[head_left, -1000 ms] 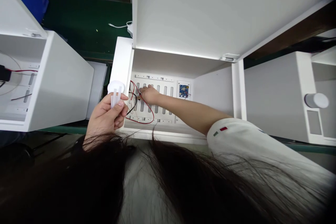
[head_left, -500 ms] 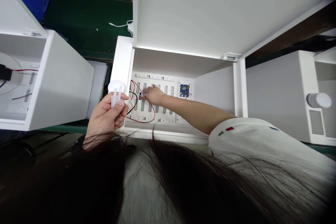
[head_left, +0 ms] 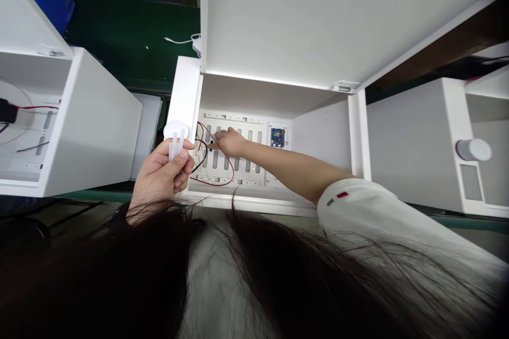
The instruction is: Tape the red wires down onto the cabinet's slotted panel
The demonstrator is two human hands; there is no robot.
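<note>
My left hand (head_left: 163, 172) is closed, pinching thin translucent white strips (head_left: 175, 144) upright between thumb and fingers. Just behind the strips is a round white knob (head_left: 170, 128) on the left side of a white box (head_left: 185, 90). My right hand (head_left: 230, 143) reaches into this box, palm down. One of its fingers stretches out to a small black part (head_left: 211, 145) on the slotted white panel (head_left: 242, 165); whether it grips the part is hard to see. A red wire (head_left: 233, 172) and a black wire (head_left: 205, 156) loop beside the fingers.
A blue circuit board (head_left: 278, 137) sits at the panel's right. The box's large white door (head_left: 318, 21) stands raised behind. Similar white boxes are at left (head_left: 91, 127) and right (head_left: 413, 137). A white cable (head_left: 178, 41) lies on the green surface (head_left: 131, 37).
My right hand has shifted slightly left, its fingertip now just past the black part. The camera view has turned a little. My left hand keeps its hold on the strips.
</note>
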